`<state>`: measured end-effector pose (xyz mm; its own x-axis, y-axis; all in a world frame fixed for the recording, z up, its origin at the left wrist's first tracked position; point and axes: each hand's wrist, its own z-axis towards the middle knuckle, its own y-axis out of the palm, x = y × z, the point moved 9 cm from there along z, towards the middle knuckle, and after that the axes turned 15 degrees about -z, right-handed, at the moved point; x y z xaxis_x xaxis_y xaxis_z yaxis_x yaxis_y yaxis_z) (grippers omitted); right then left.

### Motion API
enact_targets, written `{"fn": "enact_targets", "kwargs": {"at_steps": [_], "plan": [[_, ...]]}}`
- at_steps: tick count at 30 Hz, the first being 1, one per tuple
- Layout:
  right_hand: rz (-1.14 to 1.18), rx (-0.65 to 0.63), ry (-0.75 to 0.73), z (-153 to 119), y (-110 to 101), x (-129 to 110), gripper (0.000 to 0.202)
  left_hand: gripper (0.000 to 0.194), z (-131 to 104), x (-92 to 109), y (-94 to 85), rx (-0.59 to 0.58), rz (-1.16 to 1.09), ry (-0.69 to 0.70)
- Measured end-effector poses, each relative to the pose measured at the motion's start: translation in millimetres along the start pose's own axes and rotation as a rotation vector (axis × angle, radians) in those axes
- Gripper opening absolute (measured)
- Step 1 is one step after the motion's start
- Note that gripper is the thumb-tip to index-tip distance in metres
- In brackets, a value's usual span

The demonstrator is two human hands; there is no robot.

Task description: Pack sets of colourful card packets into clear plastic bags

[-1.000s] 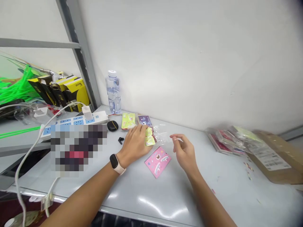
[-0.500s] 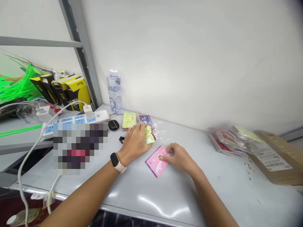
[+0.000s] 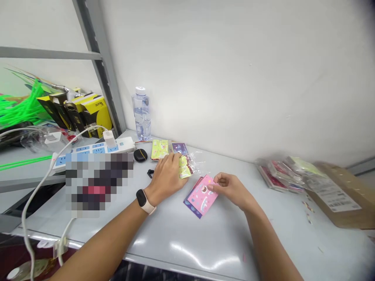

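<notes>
My right hand (image 3: 231, 189) pinches the top right edge of a pink printed card (image 3: 203, 195) with small pictures on it. Beneath the pink card a purple-blue card (image 3: 193, 208) shows along its lower left edge. My left hand (image 3: 166, 171), with a watch on the wrist, is closed over a yellow-green card pack (image 3: 184, 167) in clear plastic; its fingertips are partly hidden. Just behind that hand lie another yellow-green pack (image 3: 159, 148) and a dark blue pack (image 3: 180, 148).
A water bottle (image 3: 142, 115) stands by the wall. Left of my hand are a black earbud case (image 3: 140, 155), a power strip (image 3: 125, 144) with cables and a blurred patch. Wrapped packs (image 3: 281, 173) and a cardboard box (image 3: 345, 199) are at the right.
My right hand has moved slightly right and drawn the pink card the same way, so more of the purple-blue card underneath shows. My left hand has stayed in place.
</notes>
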<state>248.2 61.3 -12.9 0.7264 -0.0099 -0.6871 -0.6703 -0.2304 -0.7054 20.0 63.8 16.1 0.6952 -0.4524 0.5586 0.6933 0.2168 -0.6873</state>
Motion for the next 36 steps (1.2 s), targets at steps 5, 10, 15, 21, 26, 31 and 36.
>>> {"fn": "enact_targets", "kwargs": {"at_steps": [5,10,15,21,26,31,36], "plan": [[0.168,-0.085,0.006,-1.6,-2.7,5.0,0.043,0.043,0.0,0.5,0.3,-0.012,-0.001,0.003],[0.208,-0.129,-0.012,-6.4,-6.9,1.1,0.046,0.043,0.6,-0.9,1.7,-0.014,-0.012,-0.004],[0.431,0.212,-0.097,-7.5,-37.4,-4.7,0.048,0.044,0.1,0.5,2.0,-0.025,-0.020,0.005],[0.424,0.547,-0.020,-19.0,-47.5,-2.1,0.051,0.049,-1.3,5.8,4.4,-0.063,-0.024,0.034],[0.457,0.505,-0.030,-18.9,-28.8,-12.4,0.052,0.056,-3.0,7.7,7.9,-0.083,-0.018,0.053],[0.580,0.434,-0.020,-10.8,-14.8,-7.4,0.053,0.057,-3.8,9.6,7.9,-0.090,-0.040,0.060],[0.549,0.339,-0.018,-8.4,2.9,-10.7,0.049,0.055,-3.5,13.8,9.3,-0.119,-0.034,0.068]]}}
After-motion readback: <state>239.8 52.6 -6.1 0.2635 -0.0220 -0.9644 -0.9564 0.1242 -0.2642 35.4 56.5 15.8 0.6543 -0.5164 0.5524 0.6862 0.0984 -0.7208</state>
